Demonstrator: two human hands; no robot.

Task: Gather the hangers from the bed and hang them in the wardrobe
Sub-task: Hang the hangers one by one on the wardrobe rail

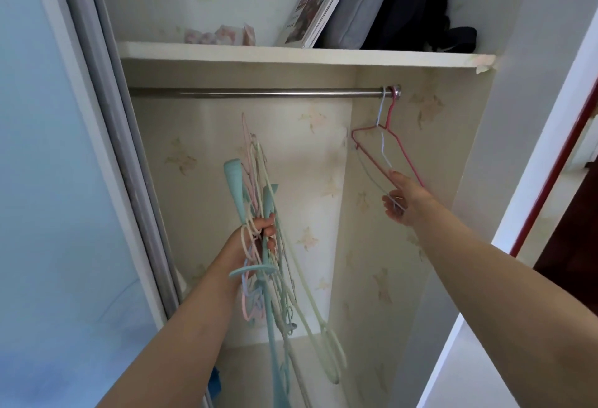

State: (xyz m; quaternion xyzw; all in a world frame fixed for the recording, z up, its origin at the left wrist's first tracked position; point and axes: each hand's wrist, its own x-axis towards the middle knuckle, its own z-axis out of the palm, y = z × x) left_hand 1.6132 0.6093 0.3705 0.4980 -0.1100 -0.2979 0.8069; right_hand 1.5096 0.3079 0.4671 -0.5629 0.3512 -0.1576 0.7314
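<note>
Currently we are hanging: our right hand [403,203] pinches the pale wire hanger [382,145] hooked on the rail [252,93] beside the red hanger [401,151]. Our left hand [255,239] grips the remaining hanger bundle [259,187]. Next, release and draw another hanger.

hangers on rail [388,148]: 2 | hanger bundle [259,245]: 1 | rail [259,93]: 1 | shelf [291,56]: 1

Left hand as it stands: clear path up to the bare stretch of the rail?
Probably yes. The left hand sits below the rail with open wardrobe space between, but its grip is full of a bundle of hangers, so it cannot hook one on unaided.
</note>
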